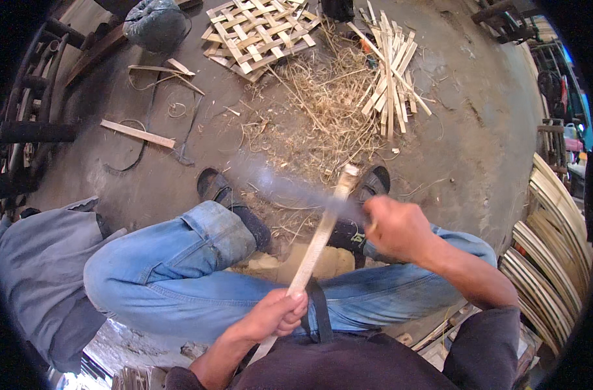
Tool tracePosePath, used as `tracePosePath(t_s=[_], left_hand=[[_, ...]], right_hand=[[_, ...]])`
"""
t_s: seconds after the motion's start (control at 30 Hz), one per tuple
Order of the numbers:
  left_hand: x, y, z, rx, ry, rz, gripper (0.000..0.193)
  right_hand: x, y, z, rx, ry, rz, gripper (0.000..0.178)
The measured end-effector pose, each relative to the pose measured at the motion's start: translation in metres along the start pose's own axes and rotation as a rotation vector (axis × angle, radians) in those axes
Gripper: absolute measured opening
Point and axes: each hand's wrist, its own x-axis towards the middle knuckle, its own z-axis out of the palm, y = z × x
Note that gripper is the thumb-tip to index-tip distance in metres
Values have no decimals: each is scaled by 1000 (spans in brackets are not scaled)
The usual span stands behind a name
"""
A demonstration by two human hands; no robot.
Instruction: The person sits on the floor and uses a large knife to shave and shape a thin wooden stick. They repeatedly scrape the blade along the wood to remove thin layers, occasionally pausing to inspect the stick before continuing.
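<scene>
My left hand (275, 314) is closed around the lower part of a long pale strip of split bamboo or wood (316, 244). The strip slants up and away across my lap, its far end near my right shoe. In my right hand (399, 227), fingers wrapped, is the handle of a knife. Its blade (290, 193) is smeared by motion and points left, crossing the strip near the far end. Whether the edge touches the strip I cannot tell. A dark strap (318, 312) hangs over my lap beside the left hand.
Thin shavings (322, 110) cover the floor ahead. A woven lattice panel (261, 32) lies at the far left of them, a heap of cut strips (391, 75) at the right. Curved bundled strips (550, 253) stand at my right; grey cloth (49, 273) lies at my left.
</scene>
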Motion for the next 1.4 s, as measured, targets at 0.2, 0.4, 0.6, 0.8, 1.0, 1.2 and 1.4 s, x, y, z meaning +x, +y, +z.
tracePosePath(t_s=[0.2, 0.4, 0.6, 0.8, 1.0, 1.2, 1.4], left_hand=[[0, -3, 0, -3, -3, 13, 35], [1, 0, -1, -68, 16, 49, 34], [-5, 4, 1, -80, -11, 60, 34], [-6, 1, 2, -58, 41, 64, 36], [-3, -1, 0, -55, 27, 71, 35], [3, -1, -6, -43, 21, 67, 34], [1, 0, 5, 85, 79, 127, 35]], right_hand=[[13, 23, 2, 40, 9, 292, 21], [8, 0, 9, 79, -67, 103, 22], [-1, -5, 6, 47, -125, -21, 11], [-3, 1, -3, 122, -52, 105, 13], [-4, 11, 9, 168, -34, 198, 12], [18, 25, 20, 745, 47, 584, 29], [49, -21, 27, 1412, 154, 702, 30]])
